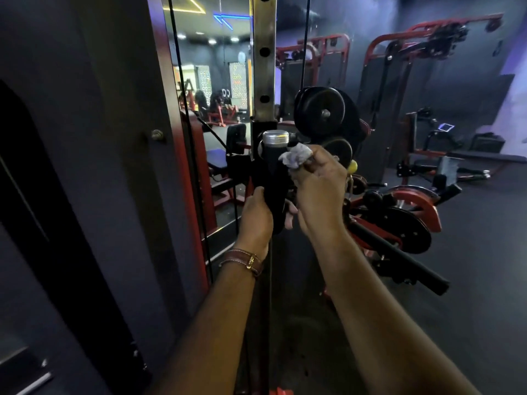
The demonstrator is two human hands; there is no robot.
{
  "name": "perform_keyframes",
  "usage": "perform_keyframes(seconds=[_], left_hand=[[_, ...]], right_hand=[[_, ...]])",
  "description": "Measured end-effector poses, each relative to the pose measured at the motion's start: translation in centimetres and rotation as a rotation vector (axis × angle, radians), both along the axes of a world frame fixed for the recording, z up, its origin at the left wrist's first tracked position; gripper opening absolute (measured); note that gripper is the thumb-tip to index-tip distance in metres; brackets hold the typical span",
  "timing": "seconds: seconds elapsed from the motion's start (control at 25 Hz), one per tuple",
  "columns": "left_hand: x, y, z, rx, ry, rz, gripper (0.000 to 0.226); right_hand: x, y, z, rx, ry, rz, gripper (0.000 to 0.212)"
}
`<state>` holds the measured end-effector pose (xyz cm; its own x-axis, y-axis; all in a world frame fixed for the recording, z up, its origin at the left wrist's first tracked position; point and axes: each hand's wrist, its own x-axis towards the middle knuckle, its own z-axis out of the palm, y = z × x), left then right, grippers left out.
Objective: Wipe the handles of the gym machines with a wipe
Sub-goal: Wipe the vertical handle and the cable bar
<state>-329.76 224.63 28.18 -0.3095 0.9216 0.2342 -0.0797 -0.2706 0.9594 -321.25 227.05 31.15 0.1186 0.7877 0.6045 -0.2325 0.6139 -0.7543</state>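
A black machine handle (273,178) with a silver end cap stands upright in front of a perforated steel upright. My left hand (258,215) grips the handle's lower part, fingers wrapped round it. My right hand (319,183) pinches a crumpled white wipe (295,156) and holds it against the right side of the handle just below the cap. A brown leather band sits on my left wrist.
A steel post with holes (264,61) rises behind the handle, cables on either side. Black weight plates (323,111) hang to the right, a black bar (399,255) juts toward me, and red machines stand beyond. A mirror (211,81) and dark wall lie left.
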Motion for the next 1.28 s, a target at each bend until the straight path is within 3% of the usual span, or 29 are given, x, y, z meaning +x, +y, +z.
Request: perform_keyframes(seconds=[0.04, 0.16, 0.36, 0.44, 0.6, 0.76, 0.84, 1.0, 1.16, 1.28], left_hand=[[-0.1, 0.3, -0.4, -0.003, -0.006, 0.005, 0.058], [-0.5, 0.6, -1.6, 0.063, -0.008, 0.021, 0.027], [-0.2, 0.6, -0.8, -0.056, -0.041, 0.072, 0.036], [0.0, 0.3, -0.5, -0.08, -0.03, 0.087, 0.036], [-0.5, -0.1, -1.4, -0.049, -0.111, 0.012, 0.028], [-0.2, 0.1, -0.7, -0.031, 0.008, 0.059, 0.045], [0.0, 0.2, -0.7, -0.024, 0.039, 0.066, 0.048], [-0.6, 0.9, -1.6, 0.02, 0.056, 0.05, 0.037], [-0.8, 1.3, -1.8, -0.017, 0.086, 0.085, 0.035], [-0.7, 1.2, -1.7, -0.037, 0.033, 0.059, 0.042]], right_hand=[[0.6, -0.1, -0.8, 0.035, -0.056, 0.007, 0.022], [0.8, -3.1, -5.4, 0.213, -0.309, -0.205, 0.008], [-2.4, -1.1, -0.3, 0.554, -0.331, -0.606, 0.01], [-2.2, -0.3, 0.0, 0.614, -0.326, -0.645, 0.01], [-1.5, -2.5, -5.5, 0.518, -0.423, -0.554, 0.01], [-0.9, -1.1, 0.7, 0.456, -0.253, -0.574, 0.012], [-0.8, -0.8, 2.2, 0.464, -0.275, -0.561, 0.013], [-1.3, -2.1, -3.8, 0.469, -0.385, -0.54, 0.01], [-2.0, -1.0, -0.7, 0.397, -0.227, -0.582, 0.013], [-1.8, -0.9, 1.6, 0.324, -0.134, -0.468, 0.012]])
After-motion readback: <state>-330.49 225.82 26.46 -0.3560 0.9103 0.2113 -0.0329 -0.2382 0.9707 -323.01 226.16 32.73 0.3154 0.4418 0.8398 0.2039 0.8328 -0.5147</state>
